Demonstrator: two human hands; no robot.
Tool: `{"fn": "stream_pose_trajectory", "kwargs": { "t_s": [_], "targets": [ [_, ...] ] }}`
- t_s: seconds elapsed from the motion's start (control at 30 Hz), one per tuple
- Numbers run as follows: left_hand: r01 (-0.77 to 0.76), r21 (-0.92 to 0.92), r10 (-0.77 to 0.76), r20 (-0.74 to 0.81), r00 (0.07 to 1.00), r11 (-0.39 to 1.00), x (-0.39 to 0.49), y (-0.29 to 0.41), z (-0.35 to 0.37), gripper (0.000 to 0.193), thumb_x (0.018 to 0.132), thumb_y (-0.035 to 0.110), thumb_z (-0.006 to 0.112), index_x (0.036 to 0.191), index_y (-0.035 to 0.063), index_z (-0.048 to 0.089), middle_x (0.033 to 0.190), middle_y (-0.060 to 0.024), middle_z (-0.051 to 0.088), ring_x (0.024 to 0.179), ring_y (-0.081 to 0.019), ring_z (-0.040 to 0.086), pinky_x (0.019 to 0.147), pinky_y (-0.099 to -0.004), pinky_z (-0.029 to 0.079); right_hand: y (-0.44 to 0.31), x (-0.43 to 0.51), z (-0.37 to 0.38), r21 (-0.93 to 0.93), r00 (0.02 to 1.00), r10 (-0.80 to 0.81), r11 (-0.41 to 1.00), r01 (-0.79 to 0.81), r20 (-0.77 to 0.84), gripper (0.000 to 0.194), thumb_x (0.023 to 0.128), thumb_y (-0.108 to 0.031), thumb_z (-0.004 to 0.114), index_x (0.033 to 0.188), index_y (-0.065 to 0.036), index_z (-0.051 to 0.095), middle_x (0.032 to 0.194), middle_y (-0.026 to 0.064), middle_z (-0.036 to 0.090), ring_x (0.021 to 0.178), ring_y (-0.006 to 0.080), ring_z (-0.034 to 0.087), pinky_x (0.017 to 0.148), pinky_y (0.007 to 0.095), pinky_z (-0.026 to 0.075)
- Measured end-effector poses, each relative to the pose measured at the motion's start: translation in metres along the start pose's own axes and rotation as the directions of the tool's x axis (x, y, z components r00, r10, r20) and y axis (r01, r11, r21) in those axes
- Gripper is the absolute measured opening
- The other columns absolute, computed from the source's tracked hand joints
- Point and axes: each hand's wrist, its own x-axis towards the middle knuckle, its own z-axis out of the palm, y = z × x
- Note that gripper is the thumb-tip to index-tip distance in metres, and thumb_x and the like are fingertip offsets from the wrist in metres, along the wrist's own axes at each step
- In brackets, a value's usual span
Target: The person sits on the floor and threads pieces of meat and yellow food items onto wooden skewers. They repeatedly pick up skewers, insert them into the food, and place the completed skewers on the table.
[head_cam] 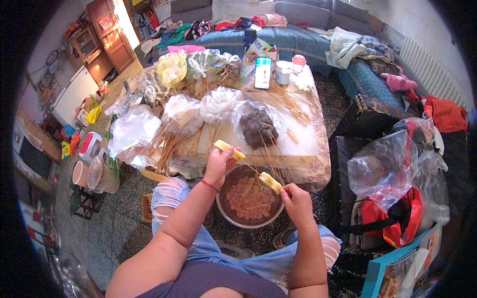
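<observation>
My left hand (219, 165) pinches a pale yellow food strip (222, 145) at the end of a thin wooden skewer (249, 166). A folded yellow piece (270, 182) is threaded further along that skewer. The fingertips of my right hand (298, 203) grip the folded piece at its right end. Beneath both hands stands a metal bowl (250, 226) with pink chunks (238, 203) and more yellow strips in it. Just beyond, a plastic bag of dark brown skewered food (258, 128) lies on a white board (307, 143), its sticks jutting over the table edge.
Bagged skewers (182, 113), loose bamboo sticks (290, 100), a lit phone (263, 72) and a white jar (284, 72) occupy the table (322, 156). To the right are a clear plastic bag (380, 167) and a red bag (410, 223). Baskets (96, 173) stand at left.
</observation>
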Motion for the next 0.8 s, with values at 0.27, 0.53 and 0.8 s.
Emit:
{"fn": "stream_pose_trajectory", "kwargs": {
  "t_s": [0.27,0.53,0.8],
  "targets": [
    [0.223,-0.273,-0.192,0.136,0.972,0.936,0.002,-0.002,-0.012,0.019,0.095,0.023,0.050,0.104,0.0073,0.055,0.104,-0.0074,0.065,0.088,-0.0162,0.065,0.074,-0.0300,0.056,0.008,0.005,0.012,0.136,1.000,0.017,0.990,-0.021,0.026,0.016,0.083,-0.015,0.063,0.084,0.000,0.062,0.066,0.0143,0.061,0.057,0.0214,0.059,0.055,0.0317,0.046],
    [0.245,-0.265,-0.185,0.231,0.955,0.933,-0.005,-0.002,-0.002,0.018,0.095,0.022,0.050,0.106,0.0088,0.055,0.105,-0.0055,0.065,0.084,-0.0126,0.064,0.069,-0.0248,0.054,0.006,0.005,0.015,0.193,0.996,0.060,0.979,-0.070,0.059,0.017,0.084,-0.016,0.062,0.084,0.001,0.063,0.062,0.0114,0.059,0.055,0.0156,0.054,0.054,0.0292,0.044],
    [0.070,-0.131,-0.067,0.030,0.997,0.989,0.003,-0.004,0.001,0.020,0.093,0.019,0.054,0.108,0.0061,0.055,0.104,-0.0083,0.064,0.089,-0.0167,0.064,0.067,-0.0251,0.054,0.005,0.006,0.012,0.125,0.999,0.043,0.991,-0.045,0.022,0.015,0.084,-0.015,0.063,0.083,0.000,0.062,0.064,0.0137,0.059,0.056,0.0207,0.058,0.054,0.0312,0.045]
  ]
}}
